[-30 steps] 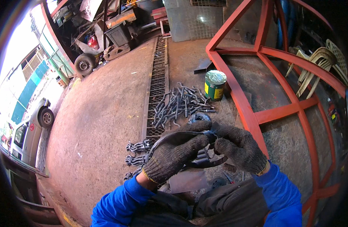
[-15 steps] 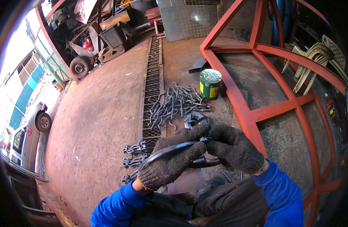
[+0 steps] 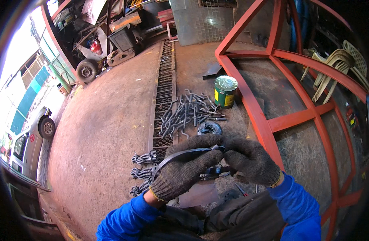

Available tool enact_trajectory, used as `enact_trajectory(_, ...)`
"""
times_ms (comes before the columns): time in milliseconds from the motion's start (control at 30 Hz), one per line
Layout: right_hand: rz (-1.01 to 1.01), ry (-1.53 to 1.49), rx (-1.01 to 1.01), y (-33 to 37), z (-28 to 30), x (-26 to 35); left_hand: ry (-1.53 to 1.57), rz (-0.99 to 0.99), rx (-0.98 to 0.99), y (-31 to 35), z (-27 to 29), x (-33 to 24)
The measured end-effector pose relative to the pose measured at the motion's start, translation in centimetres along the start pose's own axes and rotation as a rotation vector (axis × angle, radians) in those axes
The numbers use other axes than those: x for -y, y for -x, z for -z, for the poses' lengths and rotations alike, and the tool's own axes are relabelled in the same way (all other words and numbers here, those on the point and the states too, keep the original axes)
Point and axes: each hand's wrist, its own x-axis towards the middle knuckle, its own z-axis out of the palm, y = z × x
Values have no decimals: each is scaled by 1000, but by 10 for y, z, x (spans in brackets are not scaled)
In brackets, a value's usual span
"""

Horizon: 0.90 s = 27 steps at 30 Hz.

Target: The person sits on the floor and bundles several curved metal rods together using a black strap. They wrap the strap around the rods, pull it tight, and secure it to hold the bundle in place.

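Here, the left hand [image 3: 183,170] grips a dark strip [image 3: 178,154] which slants rightward to the right hand [image 3: 254,161], its fingers [image 3: 237,145] bent, grip unclear.

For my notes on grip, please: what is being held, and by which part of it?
The left hand holds a dark, shiny strip near one end; the right hand is at that end, its exact grip hidden.

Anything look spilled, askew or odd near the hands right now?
Mainly the loose pile of bent rods: it sprawls partly over the floor grating, ends pointing every way, untidier than the three bundles nearer the left hand. No clear spill shows.
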Motion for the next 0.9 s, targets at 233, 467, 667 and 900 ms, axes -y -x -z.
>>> enact_trajectory(233, -71, 98, 34, -1, 4, 0, -154, -97, 62, -1, 10, 9)
enact_trajectory(467, 6, 30, 25, 0, 3, -10, -75, -59, 80, 1, 3, 5)
enact_trajectory(667, 15, 28, 38, 0, -1, -5, 19, 21, 151, 3, 4, 4)
enact_trajectory(900, 7, 317, -41, 2, -3, 8, -29, -75, 99, 0, 3, 7)
